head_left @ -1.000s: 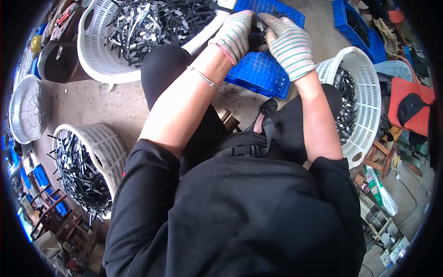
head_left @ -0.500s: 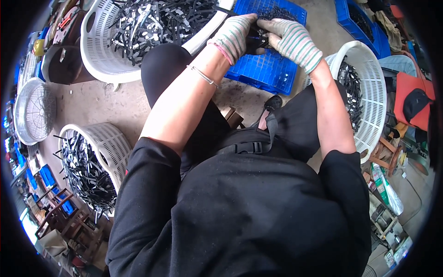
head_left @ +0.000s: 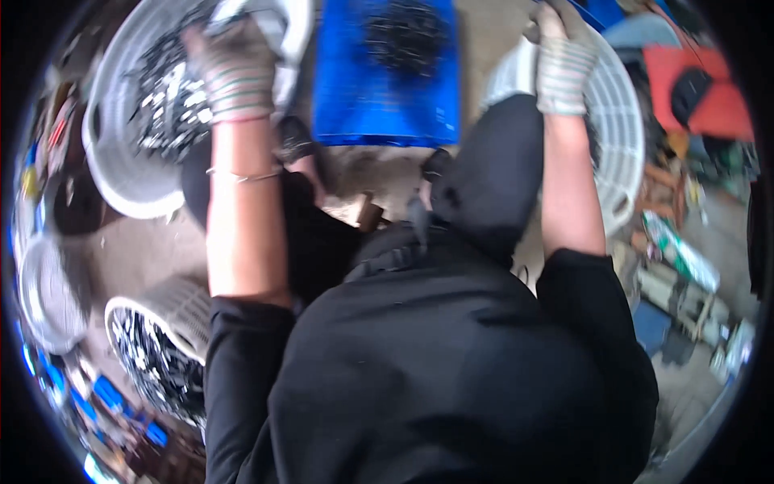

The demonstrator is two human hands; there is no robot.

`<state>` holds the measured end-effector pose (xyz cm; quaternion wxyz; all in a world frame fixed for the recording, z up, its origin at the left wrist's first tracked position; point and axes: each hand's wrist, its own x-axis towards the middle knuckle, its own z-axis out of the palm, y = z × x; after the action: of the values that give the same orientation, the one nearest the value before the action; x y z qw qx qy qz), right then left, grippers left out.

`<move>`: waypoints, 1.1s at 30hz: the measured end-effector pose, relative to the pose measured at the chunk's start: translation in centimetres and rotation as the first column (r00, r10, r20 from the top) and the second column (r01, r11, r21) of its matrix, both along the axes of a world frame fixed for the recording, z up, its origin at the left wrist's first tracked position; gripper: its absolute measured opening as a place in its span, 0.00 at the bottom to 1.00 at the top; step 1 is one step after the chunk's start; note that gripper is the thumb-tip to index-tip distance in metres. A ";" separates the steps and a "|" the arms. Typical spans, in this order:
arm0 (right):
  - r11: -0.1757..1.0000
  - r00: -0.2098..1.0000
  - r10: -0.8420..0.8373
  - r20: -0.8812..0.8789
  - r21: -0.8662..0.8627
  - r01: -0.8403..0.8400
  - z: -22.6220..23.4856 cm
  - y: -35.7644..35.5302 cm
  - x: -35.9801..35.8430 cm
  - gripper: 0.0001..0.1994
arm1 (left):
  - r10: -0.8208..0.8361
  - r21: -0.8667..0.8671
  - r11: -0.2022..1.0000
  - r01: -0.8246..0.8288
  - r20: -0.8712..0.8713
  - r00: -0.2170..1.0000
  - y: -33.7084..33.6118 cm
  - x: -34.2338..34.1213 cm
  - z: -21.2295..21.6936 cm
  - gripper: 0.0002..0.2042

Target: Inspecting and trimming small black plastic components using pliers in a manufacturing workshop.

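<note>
My left hand [head_left: 235,68], in a striped knit glove, is over the large white basket [head_left: 109,173] of black and silver metal pieces [head_left: 173,101]. Motion smears its fingers, so its hold is unclear. My right hand [head_left: 566,60], gloved alike, is by the rim of the right white basket [head_left: 625,121]. Its fingers look curled in, with a small dark patch beside them that I cannot make out. Between the hands stands a blue plastic crate [head_left: 387,121], with a pile of small black parts [head_left: 405,36] on it.
Another white basket [head_left: 181,315] full of black and silver pieces lies tilted at the lower left. Beyond it is an empty round basket [head_left: 52,290]. On the right are a red seat [head_left: 709,97] with a black cap [head_left: 691,95] and a wooden stool [head_left: 665,189].
My hands have parted from their meeting place over the blue crate. The left has moved left over the large basket, the right toward the right basket. The view has shifted too.
</note>
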<state>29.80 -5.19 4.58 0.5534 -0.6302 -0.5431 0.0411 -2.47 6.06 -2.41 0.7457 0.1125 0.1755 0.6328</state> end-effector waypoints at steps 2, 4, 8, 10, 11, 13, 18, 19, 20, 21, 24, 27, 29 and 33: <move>0.985 0.987 -0.156 -0.029 -0.075 0.153 -1.7 -0.9 5.7 0.10 | 0.153 -0.331 0.916 -0.228 -0.239 0.959 -0.7 1.5 0.5 0.32; 0.943 0.945 -0.307 0.110 -0.101 0.318 -5.4 -3.3 15.6 0.13 | -0.127 -0.349 0.937 -0.001 -0.344 0.930 -2.7 3.3 -0.1 0.38; 0.533 0.611 0.090 0.787 -0.556 0.638 -15.3 -12.0 31.8 0.09 | -0.046 -0.254 0.965 -0.068 -0.418 0.907 -2.2 5.9 0.2 0.17; 0.271 0.893 -0.350 0.283 -0.882 0.386 -20.1 -11.9 27.7 0.08 | -0.044 -0.247 0.966 -0.081 -0.465 0.884 -2.4 3.4 -0.2 0.17; 0.248 0.795 -0.594 -0.124 -0.968 0.034 -22.1 -15.5 32.1 0.10 | -0.110 -0.282 0.959 -0.018 -0.432 0.895 -2.4 5.9 0.1 0.17; 0.227 0.991 -0.133 -0.013 -0.974 0.018 -25.3 -16.7 32.6 0.14 | -0.174 -0.333 0.943 0.025 -0.426 0.888 -2.4 6.5 -0.4 0.19; -0.031 0.969 -0.194 0.156 -0.988 0.153 -29.5 -10.9 26.3 0.22 | -0.259 -0.339 0.937 0.087 -0.506 0.823 -2.1 7.1 -2.6 0.18; -0.046 0.977 -0.063 0.203 -0.979 0.201 -28.4 -9.9 23.9 0.22 | -0.250 -0.344 0.936 0.073 -0.506 0.825 -2.2 6.3 -2.6 0.17; -0.056 0.964 0.053 0.262 -0.963 0.264 -27.4 -9.8 23.0 0.23 | -0.253 -0.346 0.935 0.074 -0.509 0.823 -2.2 6.4 -2.7 0.17; -0.044 0.949 0.005 0.314 -0.948 0.314 -26.4 -9.7 22.1 0.25 | -0.281 -0.328 0.938 0.115 -0.521 0.806 -2.1 6.3 -2.9 0.18; 0.051 0.964 0.008 0.266 -0.963 0.265 -23.9 -10.9 22.3 0.27 | -0.355 -0.309 0.927 0.213 -0.535 0.767 -2.1 7.4 -2.8 0.20; 0.017 0.975 0.130 0.180 -0.984 0.179 -23.1 -11.9 23.3 0.27 | -0.397 -0.312 0.913 0.264 -0.526 0.752 -2.0 8.1 -2.1 0.20; 0.079 0.981 0.117 0.153 -0.986 0.144 -23.2 -13.6 24.5 0.24 | -0.422 -0.290 0.905 0.311 -0.534 0.733 -2.3 8.5 -1.5 0.19; 0.256 0.996 0.049 0.073 -0.965 0.058 -26.8 -18.8 27.6 0.15 | -0.476 -0.264 0.879 0.396 -0.467 0.745 -2.6 9.1 -1.6 0.17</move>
<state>57.36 -23.97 -22.25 0.0299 -0.8394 -0.4272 0.3345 6.67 3.43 -3.97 0.8036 0.2613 0.3850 0.3710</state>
